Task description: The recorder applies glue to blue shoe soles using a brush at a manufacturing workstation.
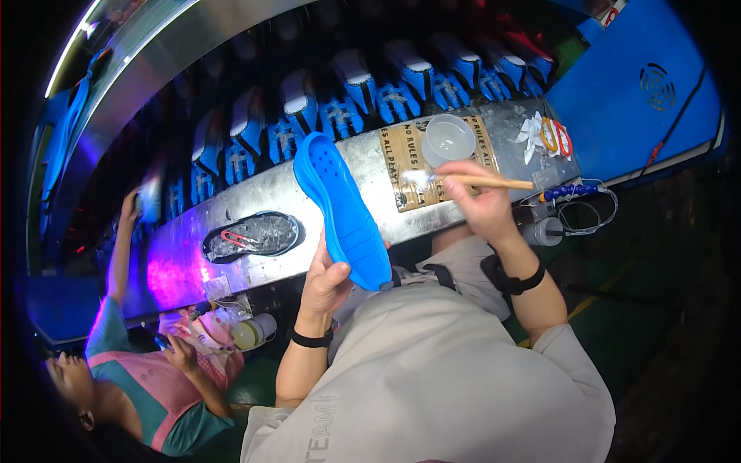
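My left hand (324, 282) is closed round the heel end of a blue shoe sole (347, 216), its thumb pressed on the edge. The sole stands tilted over the bench's near edge, its hollowed inner face toward me. In my right hand (485, 207) is a brush with a wooden handle (505, 183), pinched by the fingers. The pale bristles are blurred over a brown cardboard sheet (395, 174), apart from the sole. Beyond this hand a translucent bowl (429, 151) sits on the cardboard.
A dark sole-shaped tray (293, 231) with a red tool (233, 239) lies on the metal bench (347, 158). Scissors (562, 137) lie far right. Shoe uppers (299, 96) line the rack behind. At left a co-worker (139, 370) reaches toward it.
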A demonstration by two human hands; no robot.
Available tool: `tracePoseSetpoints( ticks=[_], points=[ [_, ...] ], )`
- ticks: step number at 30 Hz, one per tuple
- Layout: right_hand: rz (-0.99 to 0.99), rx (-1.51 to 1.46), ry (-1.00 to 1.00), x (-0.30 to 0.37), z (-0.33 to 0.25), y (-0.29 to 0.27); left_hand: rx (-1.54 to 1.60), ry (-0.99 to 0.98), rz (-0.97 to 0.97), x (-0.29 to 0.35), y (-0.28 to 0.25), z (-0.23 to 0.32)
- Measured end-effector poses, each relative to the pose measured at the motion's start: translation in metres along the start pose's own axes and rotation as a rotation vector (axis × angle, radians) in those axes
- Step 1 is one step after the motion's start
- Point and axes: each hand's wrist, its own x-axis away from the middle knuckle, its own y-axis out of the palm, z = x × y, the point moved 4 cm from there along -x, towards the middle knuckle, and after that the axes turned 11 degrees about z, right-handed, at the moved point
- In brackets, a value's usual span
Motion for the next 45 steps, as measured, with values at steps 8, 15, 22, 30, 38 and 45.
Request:
tracePoseSetpoints(
  ticks=[8, 15, 22, 30, 38, 45],
  points=[
    [-0.105, -0.177, -0.019, 0.019, -0.013, 0.036, -0.109, -0.003, -0.012, 0.01, 0.029, 0.01],
    [-0.057, -0.134, -0.07, 0.007, -0.017, 0.04, -0.141, -0.026, -0.026, 0.015, 0.032, 0.009],
    [0.007, -0.119, -0.167, 0.003, -0.023, 0.036, -0.18, -0.005, -0.036, 0.017, 0.038, 0.013],
    [-0.134, -0.079, -0.069, 0.03, -0.024, 0.033, -0.16, -0.017, -0.026, 0.013, 0.028, 0.017],
    [-0.328, -0.133, -0.025, 0.041, -0.043, 0.025, -0.165, 0.123, 0.032, 0.012, 0.014, 0.025],
    [-0.126, -0.149, -0.105, 0.027, -0.044, 0.029, -0.261, 0.094, -0.062, 0.012, 0.031, 0.031]
  ],
)
